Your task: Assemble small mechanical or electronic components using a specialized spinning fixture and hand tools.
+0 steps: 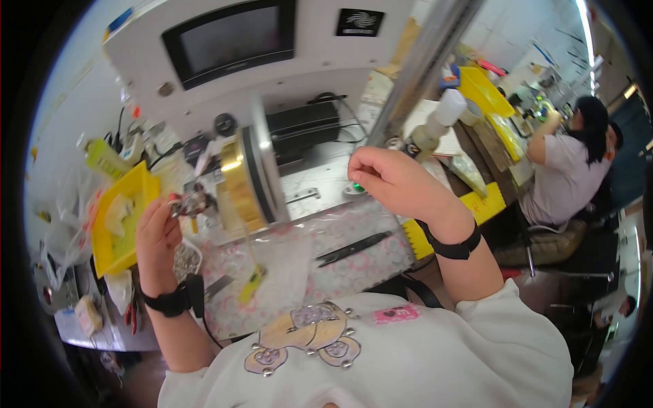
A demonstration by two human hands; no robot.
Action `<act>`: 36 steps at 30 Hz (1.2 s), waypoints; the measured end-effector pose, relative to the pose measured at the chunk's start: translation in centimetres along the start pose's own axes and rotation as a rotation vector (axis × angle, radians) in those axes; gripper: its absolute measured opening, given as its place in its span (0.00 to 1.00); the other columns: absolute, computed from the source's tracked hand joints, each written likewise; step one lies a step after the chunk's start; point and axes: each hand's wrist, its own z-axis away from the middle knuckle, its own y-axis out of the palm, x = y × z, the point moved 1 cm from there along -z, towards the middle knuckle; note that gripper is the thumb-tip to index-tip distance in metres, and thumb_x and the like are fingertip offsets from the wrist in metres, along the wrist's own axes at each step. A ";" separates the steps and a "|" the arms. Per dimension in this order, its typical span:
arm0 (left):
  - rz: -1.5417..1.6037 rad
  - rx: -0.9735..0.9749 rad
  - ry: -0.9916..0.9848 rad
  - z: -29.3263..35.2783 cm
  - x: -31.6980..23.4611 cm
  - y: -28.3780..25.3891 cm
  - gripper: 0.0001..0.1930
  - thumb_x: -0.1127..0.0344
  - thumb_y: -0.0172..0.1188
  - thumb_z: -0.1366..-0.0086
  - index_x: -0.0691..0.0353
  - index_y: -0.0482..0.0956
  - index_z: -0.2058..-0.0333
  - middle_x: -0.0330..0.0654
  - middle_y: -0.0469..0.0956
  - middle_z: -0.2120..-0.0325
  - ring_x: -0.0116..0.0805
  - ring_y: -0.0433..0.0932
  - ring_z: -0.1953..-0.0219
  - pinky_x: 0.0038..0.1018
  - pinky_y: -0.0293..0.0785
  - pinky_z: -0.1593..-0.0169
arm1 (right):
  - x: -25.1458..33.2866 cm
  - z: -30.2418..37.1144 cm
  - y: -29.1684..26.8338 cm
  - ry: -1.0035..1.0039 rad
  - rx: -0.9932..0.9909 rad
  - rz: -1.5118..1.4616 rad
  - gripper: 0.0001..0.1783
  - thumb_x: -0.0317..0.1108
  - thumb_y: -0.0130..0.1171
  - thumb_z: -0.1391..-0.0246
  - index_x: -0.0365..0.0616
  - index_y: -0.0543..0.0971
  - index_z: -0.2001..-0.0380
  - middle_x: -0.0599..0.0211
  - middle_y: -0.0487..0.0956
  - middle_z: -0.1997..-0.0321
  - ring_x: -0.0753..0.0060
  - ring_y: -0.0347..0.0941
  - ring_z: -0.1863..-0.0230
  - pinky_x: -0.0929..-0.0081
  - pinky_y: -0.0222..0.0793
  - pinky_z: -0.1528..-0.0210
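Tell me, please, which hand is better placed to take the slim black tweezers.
Probably the right hand: it appears free and nearer the slim black tweezers, while the left hand pinches a small silvery metal piece.

- The metal piece [196, 202] held in the left hand [158, 234] is blurred; its shape cannot be made out.
- Whether anything is pinched by the right hand [394, 180] cannot be seen; its fingertips are partly hidden.
- The bits in the bowl [187, 260] are too small to be told apart.
- The machine [143, 51] is cut off by the upper edge.
- The co-worker's [566, 173] work is too small to be identified.
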 end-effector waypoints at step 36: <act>0.017 -0.075 0.106 0.2 0.4 2.1 0.08 0.66 0.46 0.35 0.63 0.71 0.63 0.25 0.54 0.88 0.14 0.49 0.89 0.14 0.45 0.85 | -8.1 2.4 0.6 0.424 -0.493 -1.219 0.06 0.34 0.50 0.44 0.44 0.69 0.69 0.75 0.62 0.81 0.82 0.56 0.83 0.83 0.49 0.84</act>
